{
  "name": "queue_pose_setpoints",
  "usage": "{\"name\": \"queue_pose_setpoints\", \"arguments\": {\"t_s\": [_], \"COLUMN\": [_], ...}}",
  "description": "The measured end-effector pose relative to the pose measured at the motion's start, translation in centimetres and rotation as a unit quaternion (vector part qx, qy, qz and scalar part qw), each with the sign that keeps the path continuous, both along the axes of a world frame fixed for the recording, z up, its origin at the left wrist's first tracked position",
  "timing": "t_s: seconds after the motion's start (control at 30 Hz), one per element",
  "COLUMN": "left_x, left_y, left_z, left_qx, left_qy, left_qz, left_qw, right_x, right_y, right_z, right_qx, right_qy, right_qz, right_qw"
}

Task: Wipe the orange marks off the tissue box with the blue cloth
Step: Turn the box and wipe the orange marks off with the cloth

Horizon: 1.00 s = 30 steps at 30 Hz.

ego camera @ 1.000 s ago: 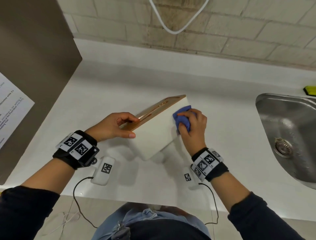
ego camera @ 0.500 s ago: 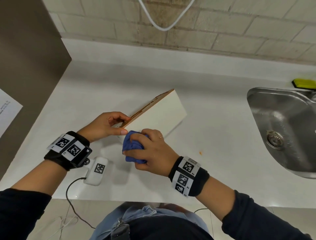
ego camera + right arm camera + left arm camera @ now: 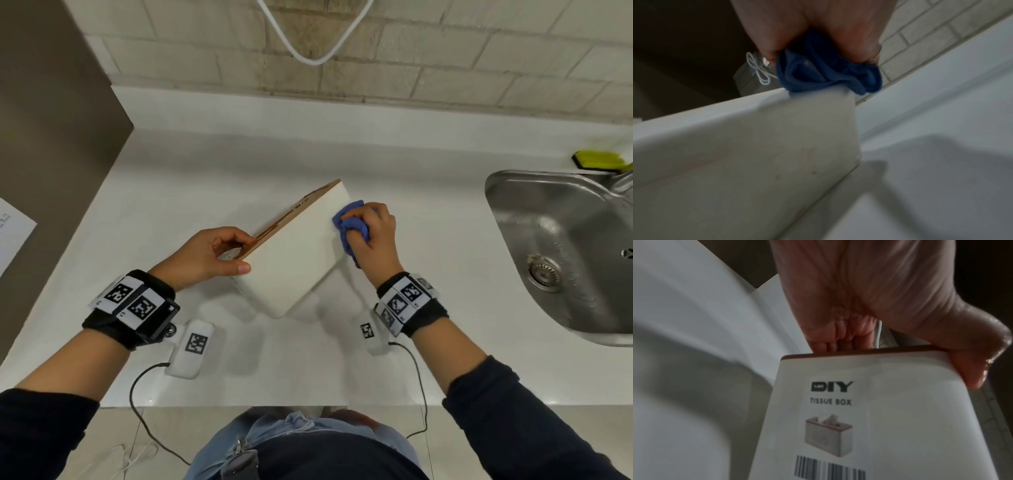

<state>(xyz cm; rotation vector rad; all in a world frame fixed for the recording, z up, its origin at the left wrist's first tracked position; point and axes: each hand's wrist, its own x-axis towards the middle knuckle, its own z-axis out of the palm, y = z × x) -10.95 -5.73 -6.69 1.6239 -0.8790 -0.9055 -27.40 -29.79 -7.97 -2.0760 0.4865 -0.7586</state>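
Observation:
The white tissue box (image 3: 294, 253) with a wooden lid lies tilted on the counter, its broad white side facing up. My left hand (image 3: 212, 257) grips its near-left end, fingers over the lid edge and thumb on the white side. In the left wrist view the box (image 3: 890, 410) shows a "DIY TISSUE BOX" label. My right hand (image 3: 371, 236) holds the bunched blue cloth (image 3: 349, 222) and presses it on the box's far right corner. In the right wrist view the cloth (image 3: 828, 71) sits on the box's top edge, and faint reddish specks show on the box side (image 3: 777, 162).
A steel sink (image 3: 561, 253) lies to the right, with a yellow-green sponge (image 3: 599, 160) behind it. A brown cabinet panel (image 3: 51, 137) bounds the counter (image 3: 411, 370) on the left. A white cable (image 3: 315, 58) hangs on the brick wall.
My right hand swept the cloth along the box from its near end, where it was half a second ago, back to the far right corner. The left hand kept its grip.

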Motion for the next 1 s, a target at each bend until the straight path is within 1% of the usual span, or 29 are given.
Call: {"name": "queue_pose_setpoints", "arguments": {"t_s": [0.07, 0.13, 0.2, 0.27, 0.3, 0.37, 0.4, 0.43, 0.47, 0.5, 0.57, 0.6, 0.67, 0.7, 0.77, 0.83, 0.9, 0.93, 1.0], "left_x": [-0.1, -0.3, -0.5, -0.4, -0.3, -0.2, 0.0, 0.1, 0.3, 0.5, 1.0, 1.3, 1.7, 2.0, 2.7, 3.1, 2.1, 1.0, -2.3], "left_y": [0.0, 0.0, -0.1, -0.2, -0.2, -0.4, -0.5, -0.5, -0.4, -0.2, 0.2, 0.6, 1.3, 1.6, 1.8, 1.6, 0.9, 0.1, -2.3], "left_z": [0.0, 0.0, 0.0, 0.1, 0.3, 0.8, 1.1, 1.4, 1.8, 2.1, 2.8, 3.0, 3.2, 3.2, 3.4, 4.0, 4.3, 4.4, 4.1], "left_qx": [0.000, 0.006, 0.011, 0.012, 0.011, 0.016, 0.022, 0.031, 0.040, 0.050, 0.080, 0.105, 0.152, 0.162, 0.176, 0.213, 0.246, 0.245, 0.218], "left_qy": [-0.003, -0.012, -0.022, -0.030, -0.037, -0.059, -0.075, -0.089, -0.100, -0.110, -0.152, -0.197, -0.304, -0.343, -0.382, -0.415, -0.459, -0.476, -0.491], "left_qz": [0.007, 0.007, 0.007, 0.010, 0.009, 0.003, -0.001, -0.006, -0.011, -0.019, -0.040, -0.057, -0.109, -0.134, -0.163, -0.162, -0.135, -0.117, -0.091], "left_qw": [1.000, 1.000, 1.000, 0.999, 0.999, 0.998, 0.997, 0.996, 0.994, 0.993, 0.984, 0.973, 0.934, 0.916, 0.893, 0.869, 0.843, 0.836, 0.838], "right_x": [0.1, -0.1, -1.0, -2.1, -2.7, -3.8, -4.3, -4.6, -5.0, -5.4, -6.2, -6.5, -7.3, -7.7, -8.4, -8.8, -9.0, -9.0, -9.1], "right_y": [1.9, 4.0, 6.4, 7.9, 8.1, 7.7, 7.1, 6.1, 5.1, 4.1, 2.1, 1.4, 0.5, 0.5, 0.8, 1.1, 1.5, 1.7, 2.1], "right_z": [-0.3, -0.7, -0.9, -1.1, -1.2, -1.5, -1.6, -1.6, -1.4, -1.3, -1.0, -0.9, -0.4, -0.2, -0.2, -0.6, -1.1, -1.1, -1.2], "right_qx": [-0.027, -0.068, -0.104, -0.144, -0.169, -0.234, -0.257, -0.260, -0.244, -0.213, -0.150, -0.119, -0.072, -0.064, -0.065, -0.058, -0.055, -0.054, -0.052], "right_qy": [0.024, 0.052, 0.061, 0.042, 0.039, 0.059, 0.075, 0.094, 0.108, 0.115, 0.090, 0.067, 0.031, 0.022, 0.019, 0.024, 0.031, 0.030, 0.029], "right_qz": [-0.032, -0.012, 0.057, 0.135, 0.179, 0.258, 0.276, 0.272, 0.248, 0.215, 0.153, 0.130, 0.098, 0.086, 0.074, 0.077, 0.081, 0.082, 0.078], "right_qw": [0.999, 0.996, 0.991, 0.979, 0.969, 0.935, 0.923, 0.922, 0.931, 0.946, 0.973, 0.982, 0.992, 0.994, 0.995, 0.995, 0.995, 0.995, 0.995]}}
